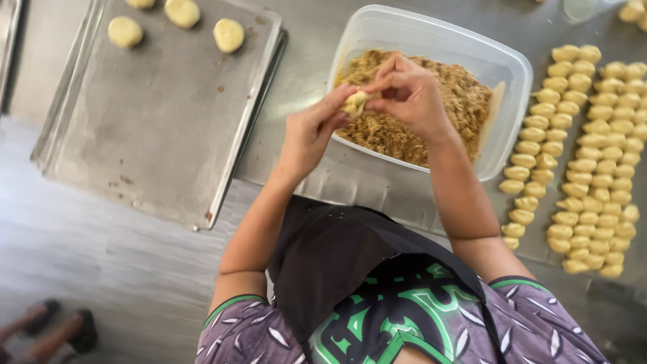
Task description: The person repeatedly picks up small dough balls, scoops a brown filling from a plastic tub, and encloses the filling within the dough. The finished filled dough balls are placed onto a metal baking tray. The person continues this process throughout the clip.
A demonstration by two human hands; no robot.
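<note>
Small dough piece pinched between both hands, held over the near-left edge of the plastic tub. Left hand cups it from below, fingers closed on it; right hand presses on top with fingertips gathered. Tub holds brown shredded filling. Rows of pale dough lumps lie on the worktop to the right. Left: metal baking tray with filled rounds at its far end.
</note>
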